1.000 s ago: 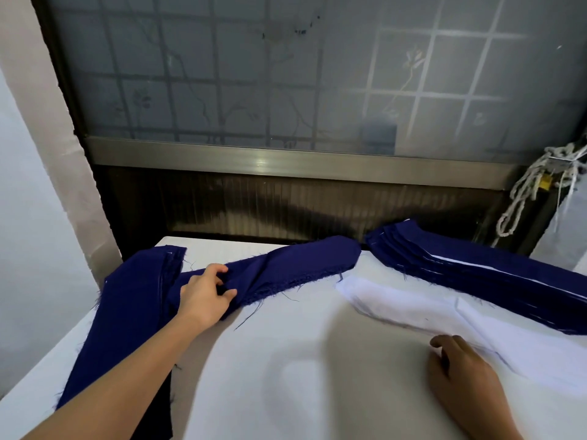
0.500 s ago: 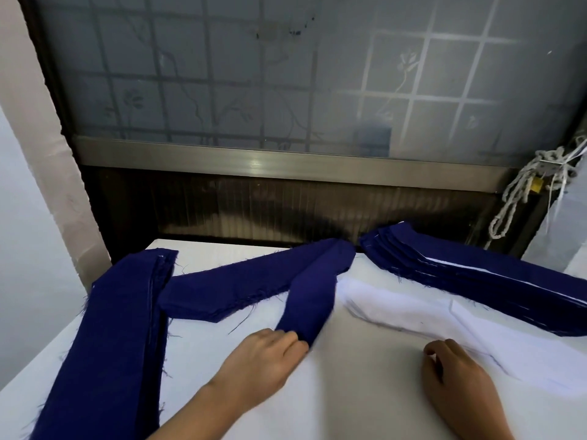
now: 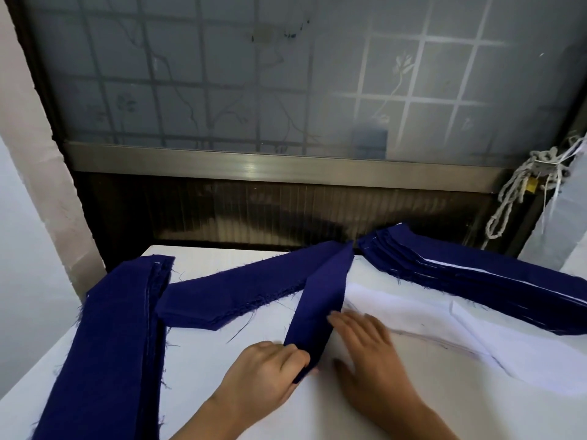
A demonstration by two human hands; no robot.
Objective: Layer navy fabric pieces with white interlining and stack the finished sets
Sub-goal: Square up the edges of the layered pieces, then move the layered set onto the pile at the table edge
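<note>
My left hand (image 3: 265, 374) pinches the near end of a single navy fabric strip (image 3: 324, 296) that it has peeled off the middle pile of navy strips (image 3: 228, 293). The strip runs from the pile's far end down toward me. My right hand (image 3: 370, 347) lies beside that strip with straight fingers, its fingertips touching the strip's right edge and resting on the table. White interlining pieces (image 3: 444, 325) lie just right of it. A stack of layered navy and white sets (image 3: 476, 274) sits at the far right.
Another long pile of navy fabric (image 3: 117, 338) runs down the left side of the white table (image 3: 203, 369). A window frame (image 3: 273, 168) and dark panel stand behind the table. White cord (image 3: 521, 192) hangs at the right.
My left hand has drawn one navy strip off the middle pile toward me. My right hand has moved left from the interlining to the strip's edge.
</note>
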